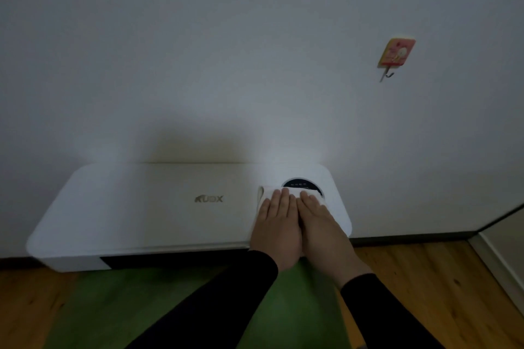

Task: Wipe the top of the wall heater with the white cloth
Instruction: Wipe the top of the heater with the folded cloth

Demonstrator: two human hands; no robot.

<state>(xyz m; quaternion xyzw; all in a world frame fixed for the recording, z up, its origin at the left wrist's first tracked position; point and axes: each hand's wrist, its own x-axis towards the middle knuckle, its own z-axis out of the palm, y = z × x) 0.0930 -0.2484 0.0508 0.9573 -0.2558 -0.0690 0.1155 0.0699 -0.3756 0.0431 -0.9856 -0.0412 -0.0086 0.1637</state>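
Note:
A long white wall heater [136,207] with a gold logo sits low against the wall. A round black control panel [300,185] lies on its right part. The white cloth [265,193] lies flat on the heater, covering the panel's lower edge. My left hand [276,224] and my right hand [323,221] rest side by side, palms down, pressing on the cloth with fingers together and extended. Most of the cloth is hidden under my hands.
A pink and yellow adhesive hook [397,54] hangs on the white wall at upper right. A green mat [119,309] lies on the wooden floor [442,278] below the heater. A door frame or corner [499,238] stands at the right.

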